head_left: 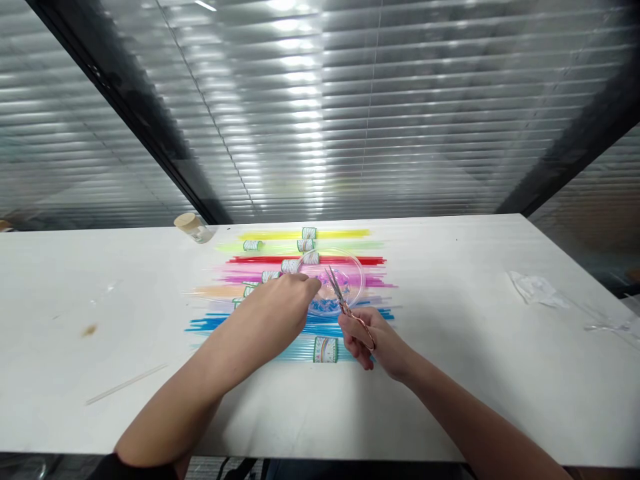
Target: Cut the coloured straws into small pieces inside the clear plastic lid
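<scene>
My right hand is shut on a pair of scissors with rose-gold handles, blades pointing up and away and slightly parted. Just left of the blades, my left hand is closed in a pinch at the near left of a clear round bowl; whatever its fingertips hold cannot be made out. Small blue and purple cut pieces lie inside the bowl. Beneath the bowl and hands are bundles of thin straws with paper bands: yellow straws, red straws, blue straws and pale blue straws.
A jar with a tan lid leans at the table's back left. One clear straw lies at front left, near a brown spot. Crumpled white wrapping is on the right. Glass with blinds rises behind the white table.
</scene>
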The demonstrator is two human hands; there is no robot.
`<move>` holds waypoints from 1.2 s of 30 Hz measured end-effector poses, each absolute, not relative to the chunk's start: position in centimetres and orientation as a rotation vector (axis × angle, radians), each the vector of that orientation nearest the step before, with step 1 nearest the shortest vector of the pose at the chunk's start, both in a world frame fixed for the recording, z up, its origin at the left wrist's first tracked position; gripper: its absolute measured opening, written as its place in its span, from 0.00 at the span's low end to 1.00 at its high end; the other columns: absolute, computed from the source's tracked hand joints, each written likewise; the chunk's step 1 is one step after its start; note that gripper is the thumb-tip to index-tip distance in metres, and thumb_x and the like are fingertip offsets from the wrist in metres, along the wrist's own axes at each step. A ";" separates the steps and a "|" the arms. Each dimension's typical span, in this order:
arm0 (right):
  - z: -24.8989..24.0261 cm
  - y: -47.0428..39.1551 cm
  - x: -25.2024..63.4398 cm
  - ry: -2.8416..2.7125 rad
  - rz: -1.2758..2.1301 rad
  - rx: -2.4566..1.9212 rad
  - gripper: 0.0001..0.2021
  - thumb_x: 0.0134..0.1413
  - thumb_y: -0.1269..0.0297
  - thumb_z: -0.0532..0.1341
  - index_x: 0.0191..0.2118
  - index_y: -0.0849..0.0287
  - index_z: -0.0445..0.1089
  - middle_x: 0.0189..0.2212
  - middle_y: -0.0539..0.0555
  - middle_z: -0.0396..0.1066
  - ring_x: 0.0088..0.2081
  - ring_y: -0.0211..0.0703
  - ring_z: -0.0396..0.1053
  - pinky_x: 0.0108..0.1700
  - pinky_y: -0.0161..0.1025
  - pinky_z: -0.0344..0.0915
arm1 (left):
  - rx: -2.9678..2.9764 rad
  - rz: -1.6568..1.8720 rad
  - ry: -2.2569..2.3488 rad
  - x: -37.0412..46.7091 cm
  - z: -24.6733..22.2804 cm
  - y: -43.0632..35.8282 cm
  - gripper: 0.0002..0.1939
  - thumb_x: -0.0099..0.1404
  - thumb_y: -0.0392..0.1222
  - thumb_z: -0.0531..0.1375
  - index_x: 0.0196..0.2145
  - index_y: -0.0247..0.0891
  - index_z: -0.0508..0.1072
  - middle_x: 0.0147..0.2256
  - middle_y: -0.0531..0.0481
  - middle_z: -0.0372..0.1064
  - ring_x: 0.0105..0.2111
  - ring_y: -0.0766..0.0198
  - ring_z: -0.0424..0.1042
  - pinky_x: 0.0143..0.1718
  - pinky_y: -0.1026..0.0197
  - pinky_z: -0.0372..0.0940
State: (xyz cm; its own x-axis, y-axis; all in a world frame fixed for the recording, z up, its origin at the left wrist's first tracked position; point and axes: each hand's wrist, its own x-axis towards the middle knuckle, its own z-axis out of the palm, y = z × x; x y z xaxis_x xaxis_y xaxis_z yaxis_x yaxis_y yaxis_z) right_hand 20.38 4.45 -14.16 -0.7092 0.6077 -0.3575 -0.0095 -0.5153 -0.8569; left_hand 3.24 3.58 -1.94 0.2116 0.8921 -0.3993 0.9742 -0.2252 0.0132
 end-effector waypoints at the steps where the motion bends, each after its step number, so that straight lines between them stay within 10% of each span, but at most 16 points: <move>1: -14.2 4.5 20.4 -1.269 2.272 -0.920 0.27 0.52 0.42 0.62 0.17 0.59 0.58 0.13 0.45 0.59 0.11 0.28 0.52 0.14 0.30 0.47 | 2.240 -0.447 1.760 3.2 -2.0 3.6 0.17 0.59 0.22 0.46 0.37 0.34 0.69 0.35 0.44 0.71 0.30 0.60 0.69 0.27 0.60 0.58; 36: -14.2 4.2 20.1 -1.384 2.202 -1.041 0.26 0.52 0.42 0.62 0.19 0.59 0.57 0.15 0.44 0.58 0.12 0.27 0.52 0.16 0.30 0.46 | 2.312 -0.459 1.768 3.8 -2.3 3.2 0.19 0.58 0.22 0.47 0.41 0.36 0.69 0.37 0.45 0.72 0.31 0.57 0.73 0.22 0.62 0.54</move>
State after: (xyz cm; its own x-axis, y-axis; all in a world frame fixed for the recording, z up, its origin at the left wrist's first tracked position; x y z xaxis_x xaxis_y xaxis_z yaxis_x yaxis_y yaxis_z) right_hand 20.10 4.20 -14.21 -0.6743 0.6191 -0.4026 0.0941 -0.4687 -0.8783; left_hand 3.80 3.22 -2.32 0.2385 0.9025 -0.3586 0.9629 -0.2677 -0.0333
